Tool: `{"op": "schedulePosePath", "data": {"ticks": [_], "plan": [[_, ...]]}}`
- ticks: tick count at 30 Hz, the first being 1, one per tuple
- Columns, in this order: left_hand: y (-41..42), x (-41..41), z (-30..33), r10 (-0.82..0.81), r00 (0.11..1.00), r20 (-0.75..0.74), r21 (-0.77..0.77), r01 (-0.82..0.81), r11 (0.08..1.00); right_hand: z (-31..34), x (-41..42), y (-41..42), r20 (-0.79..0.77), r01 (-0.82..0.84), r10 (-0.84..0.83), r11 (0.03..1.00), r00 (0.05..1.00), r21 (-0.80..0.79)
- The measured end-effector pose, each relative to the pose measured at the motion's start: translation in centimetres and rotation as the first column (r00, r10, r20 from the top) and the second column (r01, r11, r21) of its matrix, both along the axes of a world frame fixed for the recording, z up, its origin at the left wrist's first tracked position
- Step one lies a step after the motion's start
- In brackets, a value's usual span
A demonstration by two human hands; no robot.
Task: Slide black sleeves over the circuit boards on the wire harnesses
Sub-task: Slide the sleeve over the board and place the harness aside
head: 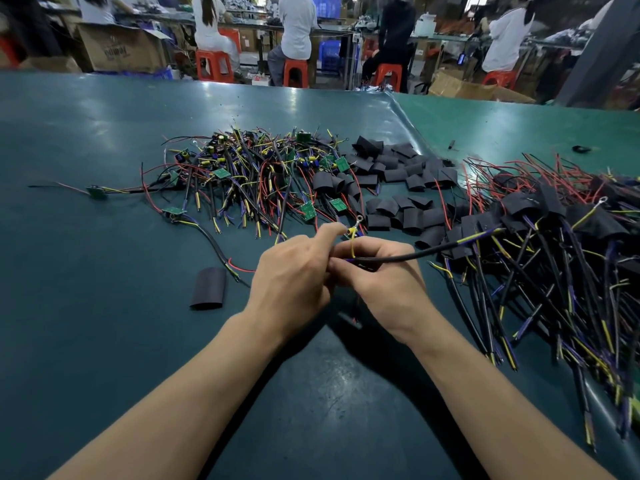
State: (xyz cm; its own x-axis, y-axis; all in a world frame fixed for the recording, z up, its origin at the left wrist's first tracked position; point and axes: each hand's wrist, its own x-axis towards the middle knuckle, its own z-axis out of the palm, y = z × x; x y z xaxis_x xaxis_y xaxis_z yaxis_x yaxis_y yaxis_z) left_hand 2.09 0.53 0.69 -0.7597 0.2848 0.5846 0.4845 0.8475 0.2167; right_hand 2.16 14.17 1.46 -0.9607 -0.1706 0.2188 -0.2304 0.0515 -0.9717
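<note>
Pinching one harness [398,257] at frame centre, both hands [294,271] [384,271] should bunch its wires straight before sleeving.

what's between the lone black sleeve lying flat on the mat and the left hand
In the head view, one loose wire harness end with red and yellow leads lies between the lone black sleeve and the left hand; otherwise bare green mat.
</note>
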Motion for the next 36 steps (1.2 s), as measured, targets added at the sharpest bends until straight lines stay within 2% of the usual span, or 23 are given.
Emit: {"op": "schedulePosePath", "data": {"ticks": [6, 10, 13, 18, 21, 31, 36], "plan": [[-0.2, 0.2, 0.3, -0.036, 0.999, -0.041, 0.059, 0.038, 0.998, 0.1, 0.0, 0.0, 0.088, -0.053, 0.057, 0.997, 0.994, -0.053], [0.6, 0.4, 0.4, -0.094, 0.995, -0.031, 0.039, 0.095, 0.995, 0.0, -0.2, 0.1, 0.067, -0.022, 0.024, 0.999, 0.997, -0.035], [0.4, 0.0, 0.3, -0.131, 0.991, -0.010, 0.022, 0.131, 0.991, -0.1, -0.4, 0.1, 0.095, 0.020, -0.012, 0.996, 0.995, -0.089], [-1.5, -1.5, -0.2, 0.079, 0.997, -0.018, 0.076, -0.077, 0.994, 0.3, -1.2, 1.0, 0.146, 0.179, -0.149, 0.959, 0.978, -0.219], [-2.1, -1.7, -0.4, 0.168, 0.985, -0.038, 0.152, -0.160, 0.975, 0.4, -1.3, 1.4, 0.123, 0.181, -0.156, 0.956, 0.980, -0.229], [-1.6, -1.3, -0.6, 0.275, 0.961, -0.020, 0.122, -0.271, 0.955, -0.1, -0.9, 0.5, 0.032, 0.161, -0.159, 0.986, 0.987, -0.054], [-0.9, -1.0, -0.4, 0.242, 0.969, -0.051, 0.123, -0.234, 0.964, -0.3, -0.9, 0.6, 0.035, 0.179, -0.177, 0.981, 0.984, -0.079]]}}
